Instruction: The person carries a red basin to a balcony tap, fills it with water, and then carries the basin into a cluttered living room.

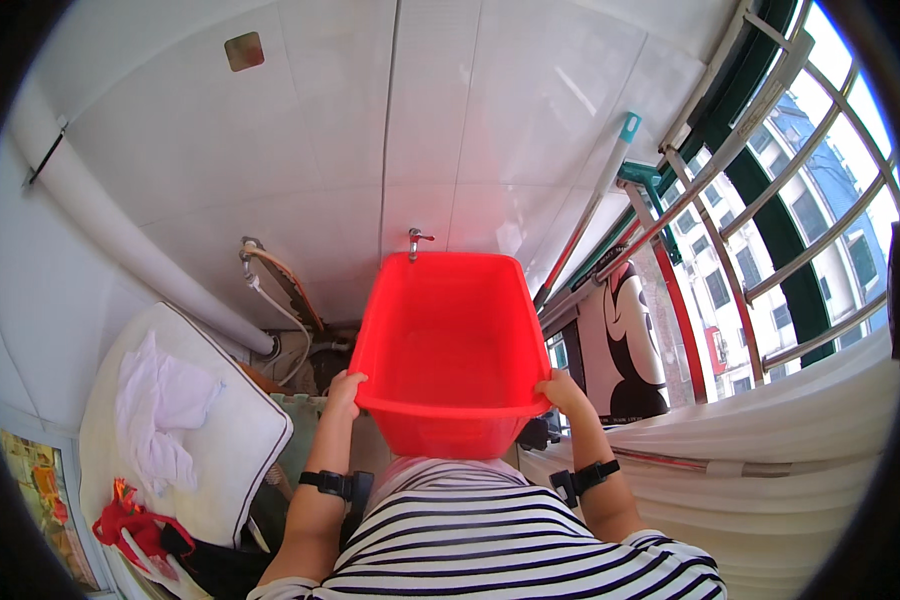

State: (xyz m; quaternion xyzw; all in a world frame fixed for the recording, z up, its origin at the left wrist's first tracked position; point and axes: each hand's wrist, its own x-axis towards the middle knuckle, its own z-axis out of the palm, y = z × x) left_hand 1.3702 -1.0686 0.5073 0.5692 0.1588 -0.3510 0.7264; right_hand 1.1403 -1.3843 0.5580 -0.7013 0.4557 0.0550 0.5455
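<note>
A red plastic tub [450, 322] is held in front of my body, its open top facing up and its inside bare. My left hand [346, 393] grips the rim at the near left corner. At the near right corner, my right hand [562, 390] has hold of the same rim. The tub's far rim lies just under a wall tap [418, 241] with a red handle; whether they touch cannot be told. No water shows at the spout. Both thumbs lie over the rim, and the other fingers are largely hidden.
On the left, a white pillow [240, 442] carries a pale cloth [154, 405], with red clothing [139, 525] nearby. A second tap with a hose [285, 315] and a white pipe [157, 255] stand left. Long-handled cleaning tools [589, 214], window bars [791, 214] and a white curtain [780, 457] border the right.
</note>
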